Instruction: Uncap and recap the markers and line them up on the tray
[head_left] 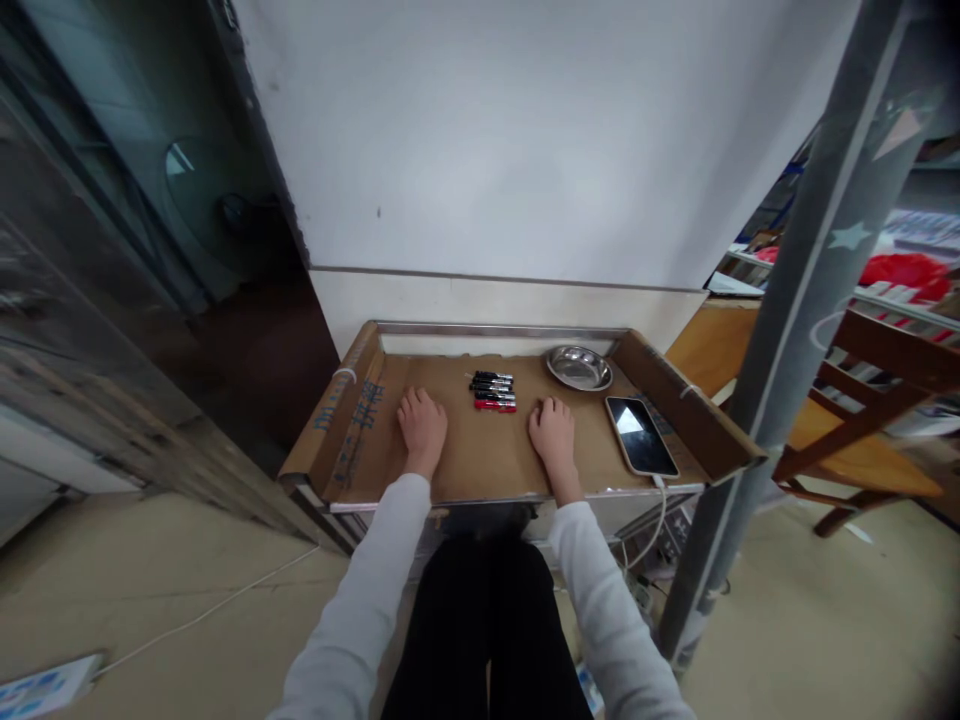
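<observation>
My left hand (423,428) rests palm down on the left part of the cardboard-lined table (484,462), its fingers loosely spread and nothing in them. Lying the same way on the right side is my right hand (553,434), fingers slightly apart and holding nothing. Between the hands and a little farther back, several black marker pens (492,384) lie side by side in a stack-like row. A red marker pen (495,406) is at the near end of that row. Neither hand touches the pens.
Behind my right hand sits a round metal dish (580,370). A phone (642,437) with a white cable (658,525) lies at the right. Raised cardboard sides (679,400) border the table. A grey post (780,300) and wooden chair (855,430) stand to the right.
</observation>
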